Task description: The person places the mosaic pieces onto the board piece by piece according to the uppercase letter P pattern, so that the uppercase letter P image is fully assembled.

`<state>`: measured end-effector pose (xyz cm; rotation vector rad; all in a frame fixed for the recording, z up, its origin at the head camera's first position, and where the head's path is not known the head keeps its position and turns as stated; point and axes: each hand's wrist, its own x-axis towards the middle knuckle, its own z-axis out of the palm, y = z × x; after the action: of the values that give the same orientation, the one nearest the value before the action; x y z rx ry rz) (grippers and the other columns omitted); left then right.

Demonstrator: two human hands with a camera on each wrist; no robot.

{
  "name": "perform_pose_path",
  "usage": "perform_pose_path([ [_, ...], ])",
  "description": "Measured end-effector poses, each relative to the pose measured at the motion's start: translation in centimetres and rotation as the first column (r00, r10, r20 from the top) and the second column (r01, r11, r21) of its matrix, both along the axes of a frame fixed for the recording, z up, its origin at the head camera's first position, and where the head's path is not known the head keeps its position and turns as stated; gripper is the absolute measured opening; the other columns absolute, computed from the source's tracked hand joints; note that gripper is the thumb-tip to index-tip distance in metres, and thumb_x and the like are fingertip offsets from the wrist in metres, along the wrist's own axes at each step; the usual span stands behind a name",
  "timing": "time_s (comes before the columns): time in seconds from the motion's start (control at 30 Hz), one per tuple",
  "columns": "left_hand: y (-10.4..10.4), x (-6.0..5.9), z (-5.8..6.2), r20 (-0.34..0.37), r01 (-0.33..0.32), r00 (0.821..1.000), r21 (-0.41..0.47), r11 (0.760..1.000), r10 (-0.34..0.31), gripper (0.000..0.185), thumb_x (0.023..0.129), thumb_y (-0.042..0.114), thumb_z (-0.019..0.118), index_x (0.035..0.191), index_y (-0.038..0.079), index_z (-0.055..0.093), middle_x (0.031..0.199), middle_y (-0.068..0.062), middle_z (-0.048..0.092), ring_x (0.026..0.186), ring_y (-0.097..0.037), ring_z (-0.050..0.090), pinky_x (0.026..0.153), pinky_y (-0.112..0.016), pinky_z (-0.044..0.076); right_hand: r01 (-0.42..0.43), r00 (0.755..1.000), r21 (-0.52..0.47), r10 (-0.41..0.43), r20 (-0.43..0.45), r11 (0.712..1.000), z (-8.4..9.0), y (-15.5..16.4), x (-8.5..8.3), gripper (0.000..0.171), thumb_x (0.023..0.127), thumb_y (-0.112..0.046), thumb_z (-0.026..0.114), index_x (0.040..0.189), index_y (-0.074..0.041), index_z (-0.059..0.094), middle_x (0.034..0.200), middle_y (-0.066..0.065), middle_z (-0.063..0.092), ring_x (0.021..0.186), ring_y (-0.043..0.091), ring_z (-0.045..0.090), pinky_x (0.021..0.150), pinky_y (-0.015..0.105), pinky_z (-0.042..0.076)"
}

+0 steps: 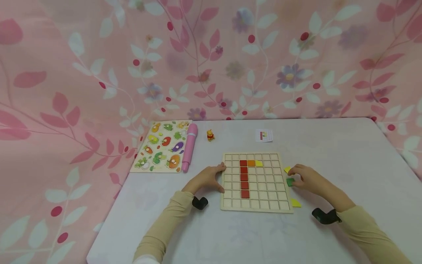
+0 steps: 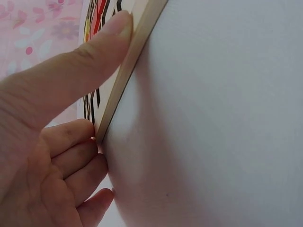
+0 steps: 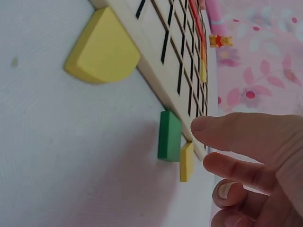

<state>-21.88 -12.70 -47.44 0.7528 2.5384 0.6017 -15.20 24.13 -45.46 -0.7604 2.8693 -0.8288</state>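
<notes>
A wooden grid board (image 1: 270, 205) lies on the table with a column of red square tiles (image 1: 244, 177), then an orange tile (image 1: 251, 163) and a yellow quarter-round tile (image 1: 259, 163) along its top. My left hand (image 1: 207, 177) rests at the board's left edge, thumb and fingers spread apart, the thumb on its rim (image 2: 130, 52). Beside the right edge, my right hand (image 1: 309, 179) hovers with loosely bent fingers by a green block (image 3: 169, 136) and a yellow block (image 3: 186, 161). Nothing shows between those fingers. Another yellow quarter-round block (image 3: 102, 49) lies nearer me, against the board.
Behind the board are a small bear figure (image 1: 210, 135) and a printed card (image 1: 264, 136). A vegetable puzzle board (image 1: 138, 164) lies at the back left, with a thick pink pen (image 1: 189, 148) along its right side. A flowered pink cloth (image 1: 230, 66) hangs behind the table.
</notes>
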Motion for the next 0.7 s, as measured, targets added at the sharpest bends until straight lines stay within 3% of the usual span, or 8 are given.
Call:
perform_pose_path([
  [0.33, 0.0, 0.1, -0.1, -0.002, 0.004, 1.0, -0.001, 1.0, -0.004, 0.096, 0.057, 0.031, 0.083, 0.138, 0.009, 0.035, 0.144, -0.003, 0.021, 0.129, -0.017, 0.021, 0.104, -0.029, 0.017, 0.013, 0.997, 0.056, -0.018, 0.078, 0.998, -1.0, -0.3, -0.5, 0.021, 0.07, -0.004, 0.073, 0.087, 0.002, 0.064, 0.083, 0.002, 0.055, 0.076, 0.02, 0.053, 0.066, 0.036, 0.047],
  [0.53, 0.0, 0.0, 0.2, -0.004, 0.005, 1.0, 0.004, 1.0, -0.005, 0.097, 0.057, 0.032, 0.083, 0.138, 0.009, 0.035, 0.144, -0.003, 0.021, 0.129, -0.017, 0.021, 0.104, -0.029, 0.018, 0.026, 0.998, 0.073, -0.03, 0.058, 0.997, -1.4, -0.4, -0.9, 0.02, 0.068, -0.004, 0.074, 0.084, 0.003, 0.064, 0.079, 0.002, 0.055, 0.07, 0.016, 0.049, 0.061, 0.034, 0.045],
  [0.7, 0.0, -0.1, 0.3, 0.0, 0.003, 1.0, -0.001, 1.0, -0.003, 0.097, 0.058, 0.032, 0.083, 0.138, 0.01, 0.035, 0.144, -0.002, 0.021, 0.129, -0.017, 0.021, 0.104, -0.029, 0.017, 0.08, 0.988, 0.052, -0.086, 0.127, 0.995, -0.9, -0.6, -1.2, 0.018, 0.072, -0.006, 0.071, 0.085, 0.002, 0.063, 0.076, 0.001, 0.055, 0.065, 0.015, 0.047, 0.057, 0.031, 0.043],
])
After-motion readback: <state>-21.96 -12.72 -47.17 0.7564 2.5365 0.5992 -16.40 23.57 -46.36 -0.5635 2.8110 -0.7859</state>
